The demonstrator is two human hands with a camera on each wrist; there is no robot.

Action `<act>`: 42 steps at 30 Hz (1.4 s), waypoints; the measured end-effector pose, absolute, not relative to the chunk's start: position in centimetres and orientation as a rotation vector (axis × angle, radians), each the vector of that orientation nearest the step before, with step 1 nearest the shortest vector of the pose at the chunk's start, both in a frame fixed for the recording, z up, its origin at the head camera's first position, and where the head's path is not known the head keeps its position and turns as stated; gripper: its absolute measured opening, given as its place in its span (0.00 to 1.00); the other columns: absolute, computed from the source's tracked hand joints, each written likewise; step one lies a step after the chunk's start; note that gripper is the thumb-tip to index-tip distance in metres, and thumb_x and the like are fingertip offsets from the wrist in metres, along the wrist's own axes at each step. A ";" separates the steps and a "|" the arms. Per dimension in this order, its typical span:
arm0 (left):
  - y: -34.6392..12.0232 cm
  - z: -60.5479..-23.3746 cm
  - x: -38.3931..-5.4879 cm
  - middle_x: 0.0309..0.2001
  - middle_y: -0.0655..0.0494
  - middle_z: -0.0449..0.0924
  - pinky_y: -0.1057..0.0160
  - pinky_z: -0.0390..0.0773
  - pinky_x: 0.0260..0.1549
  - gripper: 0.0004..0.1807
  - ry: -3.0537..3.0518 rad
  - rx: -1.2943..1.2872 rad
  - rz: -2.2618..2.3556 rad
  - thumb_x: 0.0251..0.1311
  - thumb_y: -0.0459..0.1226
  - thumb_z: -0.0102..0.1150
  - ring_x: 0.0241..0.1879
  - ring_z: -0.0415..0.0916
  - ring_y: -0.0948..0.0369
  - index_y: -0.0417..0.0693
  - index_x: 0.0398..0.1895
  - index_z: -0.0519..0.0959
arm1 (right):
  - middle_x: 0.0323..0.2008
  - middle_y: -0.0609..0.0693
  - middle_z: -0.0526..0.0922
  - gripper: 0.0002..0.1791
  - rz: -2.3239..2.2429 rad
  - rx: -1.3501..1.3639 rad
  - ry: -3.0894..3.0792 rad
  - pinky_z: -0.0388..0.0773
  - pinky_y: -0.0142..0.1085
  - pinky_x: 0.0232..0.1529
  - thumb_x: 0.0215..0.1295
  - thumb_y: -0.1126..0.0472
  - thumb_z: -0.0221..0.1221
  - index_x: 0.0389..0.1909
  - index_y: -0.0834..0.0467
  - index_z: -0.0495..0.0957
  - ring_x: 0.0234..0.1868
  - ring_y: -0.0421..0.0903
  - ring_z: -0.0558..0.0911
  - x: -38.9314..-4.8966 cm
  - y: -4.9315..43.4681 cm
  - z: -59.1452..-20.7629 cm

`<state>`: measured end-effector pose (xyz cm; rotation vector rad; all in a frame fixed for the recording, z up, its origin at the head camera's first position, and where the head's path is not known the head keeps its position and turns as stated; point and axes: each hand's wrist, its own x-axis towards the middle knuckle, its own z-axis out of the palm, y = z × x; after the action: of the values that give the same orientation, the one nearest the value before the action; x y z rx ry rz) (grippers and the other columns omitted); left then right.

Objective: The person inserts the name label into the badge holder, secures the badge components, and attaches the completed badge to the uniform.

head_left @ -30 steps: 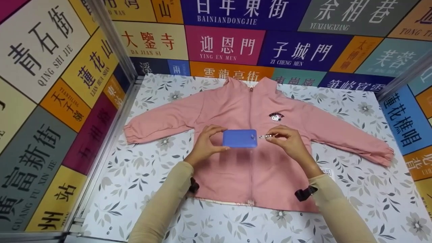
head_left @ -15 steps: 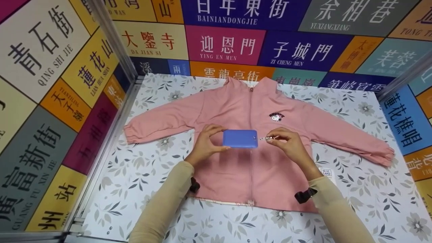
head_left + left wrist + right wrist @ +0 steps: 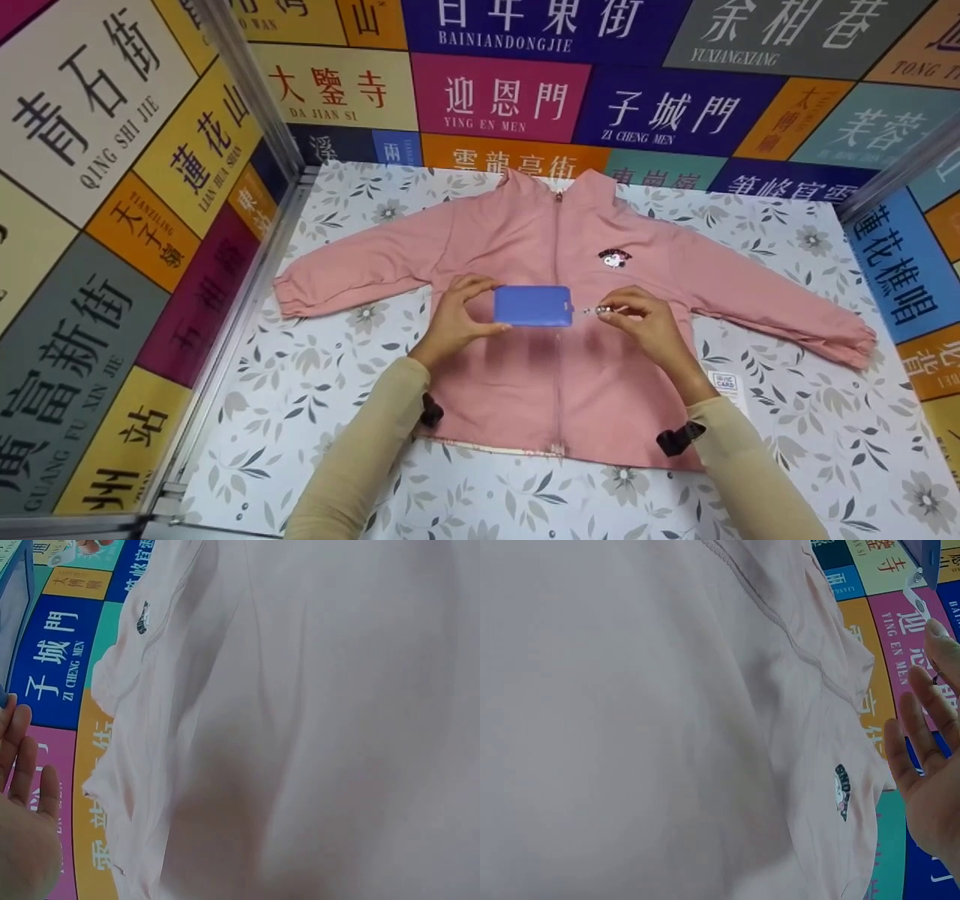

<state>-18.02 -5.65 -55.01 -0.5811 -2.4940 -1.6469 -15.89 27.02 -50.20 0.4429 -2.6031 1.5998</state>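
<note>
Your right hand (image 3: 641,321) has drawn slightly toward the right over the last second, so the metal clip (image 3: 603,309) in its fingers now sits a little farther from the blue card case (image 3: 531,306) than before; your left hand (image 3: 456,319) has kept nearly the same place. It grasps the case at its left end, thumb on the near edge and fingers on the far edge — the case is held level above the middle of the pink jacket (image 3: 510,382). Your right hand pinches the clip between thumb and fingertips, and the right wrist view shows a clear strap (image 3: 915,596) running from the case toward that thumb. Beneath both hands the jacket lies spread on the floral surface (image 3: 315,442), collar at the far side, sleeves out to left and right, its zipper (image 3: 556,255) running down the middle. A small dog emblem (image 3: 615,259) sits to the right of that zipper. Just beside the jacket's right edge lies a white printed card (image 3: 726,383) — partly hidden by your right arm. Colourful lettered panels (image 3: 502,97) stand behind, at the far side.
</note>
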 end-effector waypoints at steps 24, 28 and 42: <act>-5.6 -55.2 -17.2 0.55 0.57 0.80 0.53 0.68 0.64 0.40 -2.489 -0.664 -1.547 0.33 0.45 0.84 0.59 0.69 0.58 0.49 0.57 0.81 | 0.42 0.49 0.85 0.08 1.321 0.202 -2.668 0.71 0.26 0.48 0.58 0.54 0.70 0.37 0.52 0.88 0.44 0.32 0.75 -19.6 31.2 -55.8; -5.6 -55.2 -17.1 0.54 0.57 0.81 0.53 0.68 0.64 0.40 -2.469 -0.679 -1.554 0.32 0.44 0.85 0.59 0.69 0.58 0.47 0.56 0.82 | 0.42 0.49 0.85 0.09 1.275 0.205 -2.698 0.70 0.27 0.48 0.59 0.54 0.70 0.37 0.52 0.88 0.45 0.36 0.74 -19.8 31.5 -56.3; -5.6 -55.3 -17.0 0.54 0.57 0.81 0.55 0.68 0.63 0.39 -2.461 -0.691 -1.564 0.32 0.44 0.85 0.58 0.69 0.59 0.54 0.56 0.82 | 0.41 0.54 0.85 0.08 1.183 0.231 -2.713 0.64 0.34 0.50 0.56 0.63 0.70 0.38 0.58 0.87 0.45 0.45 0.72 -20.0 32.3 -57.4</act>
<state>-17.00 -5.59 -55.34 -0.6913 -2.4610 -1.5637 -20.02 32.26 -57.40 0.2310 -2.7130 1.1831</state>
